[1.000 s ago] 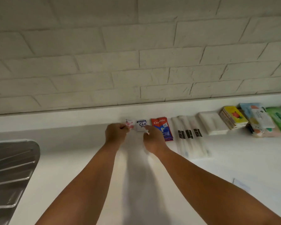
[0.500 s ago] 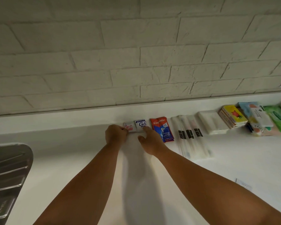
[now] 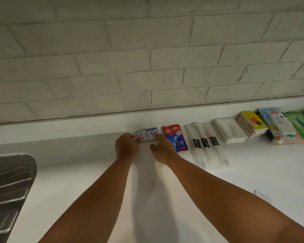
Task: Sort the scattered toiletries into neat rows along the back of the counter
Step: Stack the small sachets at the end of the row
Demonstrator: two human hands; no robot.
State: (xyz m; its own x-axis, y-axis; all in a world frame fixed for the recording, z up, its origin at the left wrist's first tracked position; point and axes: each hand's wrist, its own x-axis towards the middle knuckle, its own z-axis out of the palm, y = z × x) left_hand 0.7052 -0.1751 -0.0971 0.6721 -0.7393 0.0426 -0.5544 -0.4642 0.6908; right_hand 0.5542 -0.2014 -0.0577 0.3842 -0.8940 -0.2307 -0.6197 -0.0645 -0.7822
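A row of toiletries lies along the back of the white counter [image 3: 253, 176]. My left hand [image 3: 126, 146] pinches a small white-and-pink sachet [image 3: 140, 135] at the row's left end. Beside it lies a blue-and-white sachet [image 3: 152, 132], and the fingertips of my right hand [image 3: 162, 149] rest on its lower right corner. To the right come two red-and-blue toothpaste sachets [image 3: 175, 138], several wrapped toothbrushes [image 3: 206, 144], a white soap packet [image 3: 230, 130], small yellow boxes [image 3: 252, 124], tissue packs [image 3: 279, 122] and a green wipes pack [image 3: 301, 126].
A steel sink drainer [image 3: 9, 186] takes up the left edge. A small white sachet [image 3: 263, 196] lies alone on the counter at the right, nearer me. A painted brick wall [image 3: 147, 58] rises behind a low white ledge.
Both sachets went from slightly raised in my fingers to lying flat against the back of the counter. My hands lowered and eased back a little.
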